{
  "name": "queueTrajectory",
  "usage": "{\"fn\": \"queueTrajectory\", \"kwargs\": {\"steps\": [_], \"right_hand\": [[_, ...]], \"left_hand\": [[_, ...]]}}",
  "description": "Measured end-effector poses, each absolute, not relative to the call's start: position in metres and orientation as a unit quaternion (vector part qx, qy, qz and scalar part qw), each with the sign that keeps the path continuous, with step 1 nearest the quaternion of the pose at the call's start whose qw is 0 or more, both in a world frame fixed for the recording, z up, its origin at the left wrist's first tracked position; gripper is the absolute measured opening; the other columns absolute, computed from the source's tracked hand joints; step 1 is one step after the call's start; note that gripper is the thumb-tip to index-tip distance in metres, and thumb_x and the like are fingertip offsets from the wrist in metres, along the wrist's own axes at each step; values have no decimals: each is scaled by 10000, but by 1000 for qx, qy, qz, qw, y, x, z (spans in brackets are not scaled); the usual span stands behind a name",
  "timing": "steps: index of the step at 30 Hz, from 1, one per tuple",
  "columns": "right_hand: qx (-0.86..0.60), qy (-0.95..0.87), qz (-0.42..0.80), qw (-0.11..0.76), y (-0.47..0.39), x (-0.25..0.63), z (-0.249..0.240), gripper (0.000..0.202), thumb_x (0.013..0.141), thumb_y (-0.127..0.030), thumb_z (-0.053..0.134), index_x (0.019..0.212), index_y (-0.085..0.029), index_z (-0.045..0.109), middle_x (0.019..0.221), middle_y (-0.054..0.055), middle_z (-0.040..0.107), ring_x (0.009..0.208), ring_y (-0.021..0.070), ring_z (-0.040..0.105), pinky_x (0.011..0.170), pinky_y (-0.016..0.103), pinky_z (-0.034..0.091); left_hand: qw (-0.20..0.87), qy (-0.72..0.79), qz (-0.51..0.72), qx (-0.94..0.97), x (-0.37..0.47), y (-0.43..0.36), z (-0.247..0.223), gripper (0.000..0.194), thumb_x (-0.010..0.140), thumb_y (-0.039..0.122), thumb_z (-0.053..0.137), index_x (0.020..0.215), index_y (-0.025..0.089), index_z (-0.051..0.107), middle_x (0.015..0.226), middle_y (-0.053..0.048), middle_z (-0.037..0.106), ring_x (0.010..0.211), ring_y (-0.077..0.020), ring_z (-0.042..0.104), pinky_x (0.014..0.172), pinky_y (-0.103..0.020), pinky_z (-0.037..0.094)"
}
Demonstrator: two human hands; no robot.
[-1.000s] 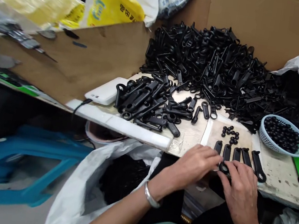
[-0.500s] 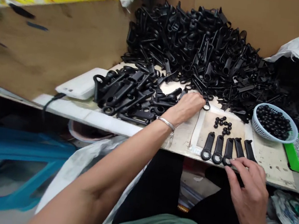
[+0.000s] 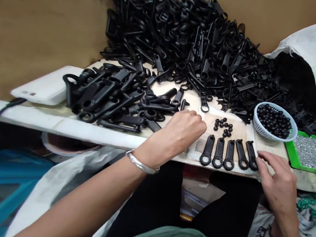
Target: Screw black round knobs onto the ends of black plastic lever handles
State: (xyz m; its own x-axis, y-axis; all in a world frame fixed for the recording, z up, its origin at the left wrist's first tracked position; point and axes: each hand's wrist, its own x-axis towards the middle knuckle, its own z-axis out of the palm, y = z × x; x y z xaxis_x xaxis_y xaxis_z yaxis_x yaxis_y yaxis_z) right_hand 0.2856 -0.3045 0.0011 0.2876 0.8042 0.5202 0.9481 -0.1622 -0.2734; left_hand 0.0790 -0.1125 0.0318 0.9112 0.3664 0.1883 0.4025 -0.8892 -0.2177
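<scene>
My left hand (image 3: 180, 135) is closed, knuckles up, over the near part of the bench, left of the row of black parts. Its fingertips are hidden beneath it, so what they hold, if anything, does not show. My right hand (image 3: 280, 182) has its fingers loosely extended at the row's right end. Thumb and forefinger are at the side of the last black ring-ended plastic lever (image 3: 251, 155); whether they touch it I cannot tell. Several such levers lie side by side, rings toward me. Small black round pieces (image 3: 224, 125) are scattered just behind them.
A big heap of black levers (image 3: 183, 31) fills the back. A smaller pile (image 3: 114, 96) lies at left beside a white box (image 3: 47, 84) with a cable. To the right stand a light-blue basket (image 3: 284, 138) of black round pieces and a green tray (image 3: 292, 152) of small metal pieces.
My left hand has drawn back toward me from the edge of the heap. My right hand has shifted right along the row, and the right-hand levers are now uncovered. The view has turned slightly right.
</scene>
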Motion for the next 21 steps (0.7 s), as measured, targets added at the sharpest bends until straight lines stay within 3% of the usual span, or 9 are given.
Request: {"fn": "queueTrajectory", "kwargs": {"steps": [6,14,21], "right_hand": [[-738,-635,-65,218,-252,293,15,238,955,-266,513,1032,-197,726,988,79,739,934,222,660,830,358,501],[-783,-617,-32,-64,-191,271,30,244,944,-276,515,1018,-229,743,911,114,718,877,263,657,658,325,390],[-782,-614,-3,-107,-179,273,33,217,897,-309,561,1021,-247,728,977,115,733,938,301,667,653,333,366]], "left_hand": [[152,-190,-87,-966,91,-116,13,224,864,-4,499,771,139,644,770,-94,661,772,-250,654,763,-371,452],[213,-211,-81,-950,91,-118,22,267,844,-31,458,727,142,626,685,-82,636,719,-251,652,699,-351,430],[201,-199,-64,-957,95,-120,28,265,865,-25,435,740,135,607,716,-95,650,720,-258,664,662,-343,425]]}}
